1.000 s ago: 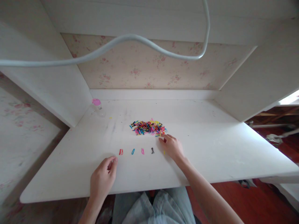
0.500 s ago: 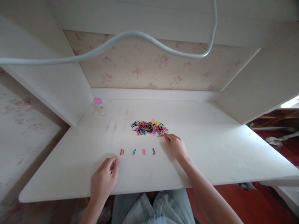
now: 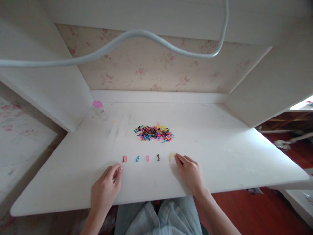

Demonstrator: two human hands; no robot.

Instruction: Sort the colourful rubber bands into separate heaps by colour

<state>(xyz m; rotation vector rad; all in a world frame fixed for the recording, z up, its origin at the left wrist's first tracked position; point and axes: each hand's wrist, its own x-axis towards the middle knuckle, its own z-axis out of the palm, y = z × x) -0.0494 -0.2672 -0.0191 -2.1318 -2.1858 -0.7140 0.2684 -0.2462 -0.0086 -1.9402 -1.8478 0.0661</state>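
My right hand (image 3: 190, 171) pinches a yellow rubber band (image 3: 173, 153) just right of a yellow band (image 3: 171, 158) on the white table. To the left, in a row, lie a black band (image 3: 158, 157), a pink band (image 3: 148, 158), a blue band (image 3: 137, 158) and red bands (image 3: 124, 159). My left hand (image 3: 106, 186) rests below the red ones, thumb and forefinger closed together; whether anything is between them is hidden. Behind the row is a heaped pile of small multicoloured rubber bands (image 3: 155, 133).
A small clear container with a pink lid (image 3: 97, 104) lies at the table's back left. A yellow scrap (image 3: 113, 121) is near it. White side panels flank the table (image 3: 215, 150), and a pale cable (image 3: 144, 33) crosses overhead.
My right hand has drawn back from the pile's right edge toward the row's right end, with a yellow rubber band in its fingertips. My left hand stays by the red bands.
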